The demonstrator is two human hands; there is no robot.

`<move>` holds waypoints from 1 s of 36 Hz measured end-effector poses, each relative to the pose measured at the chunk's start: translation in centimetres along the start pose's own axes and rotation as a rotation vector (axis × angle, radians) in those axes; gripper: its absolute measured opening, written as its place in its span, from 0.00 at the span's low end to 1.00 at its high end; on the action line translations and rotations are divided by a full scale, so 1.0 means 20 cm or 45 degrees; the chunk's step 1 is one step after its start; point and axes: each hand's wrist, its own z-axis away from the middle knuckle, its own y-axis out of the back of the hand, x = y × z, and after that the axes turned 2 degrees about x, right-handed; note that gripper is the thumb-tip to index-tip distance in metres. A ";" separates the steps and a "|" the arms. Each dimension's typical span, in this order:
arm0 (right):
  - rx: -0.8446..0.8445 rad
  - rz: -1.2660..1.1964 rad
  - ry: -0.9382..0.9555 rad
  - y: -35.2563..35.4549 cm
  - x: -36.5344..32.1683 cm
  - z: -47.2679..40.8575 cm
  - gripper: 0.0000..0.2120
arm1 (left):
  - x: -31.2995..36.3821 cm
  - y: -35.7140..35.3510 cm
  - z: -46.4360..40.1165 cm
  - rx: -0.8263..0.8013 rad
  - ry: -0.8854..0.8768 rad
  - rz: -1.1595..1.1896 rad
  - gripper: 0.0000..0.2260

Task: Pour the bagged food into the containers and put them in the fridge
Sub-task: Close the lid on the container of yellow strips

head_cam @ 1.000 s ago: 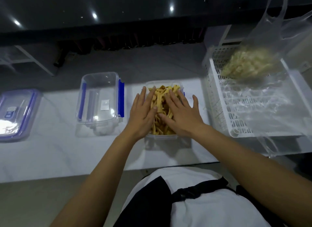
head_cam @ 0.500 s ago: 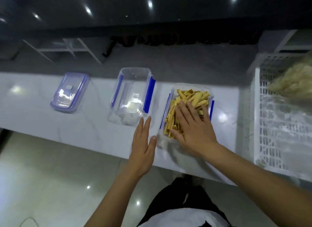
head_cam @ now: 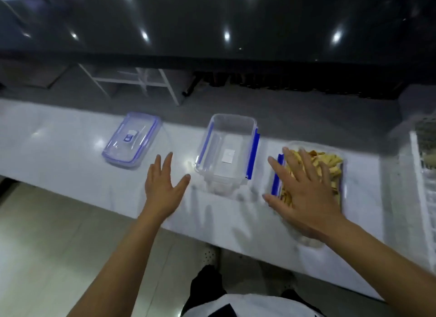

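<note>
Containers [head_cam: 227, 156]: two; lid [head_cam: 132, 143]: one; hands: two.

Two clear boxes, one empty [head_cam: 227, 155] and one full of food strips [head_cam: 330, 165]; one lid [head_cam: 132, 143]; two hands, left [head_cam: 165, 186] and right [head_cam: 304, 194].

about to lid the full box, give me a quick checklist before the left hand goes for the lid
1. Left hand free: ok, fingers spread, holding nothing, over the counter.
2. Lid reachable: ok, lies flat, far left of that hand, nothing on it.
3. Filled container steadied: ok, right hand lies flat on the food strips.
4. Food below the rim: cannot tell, the hand covers most of it.
5. Blue side clips swung clear: cannot tell.
6. Empty container out of the path: not ok, it stands between lid and filled container.
</note>
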 end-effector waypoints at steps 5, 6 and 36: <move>-0.018 -0.065 0.106 -0.04 -0.50 -0.20 0.36 | -0.34 0.26 -0.40 0.077 0.113 -0.276 0.42; -0.032 -0.078 0.123 -0.07 -0.62 -0.25 0.36 | -0.42 0.31 -0.48 0.082 0.130 -0.305 0.44; -0.230 -0.633 -0.051 -0.53 -1.41 -0.62 0.33 | -0.74 0.49 -0.82 0.119 -0.056 -0.164 0.54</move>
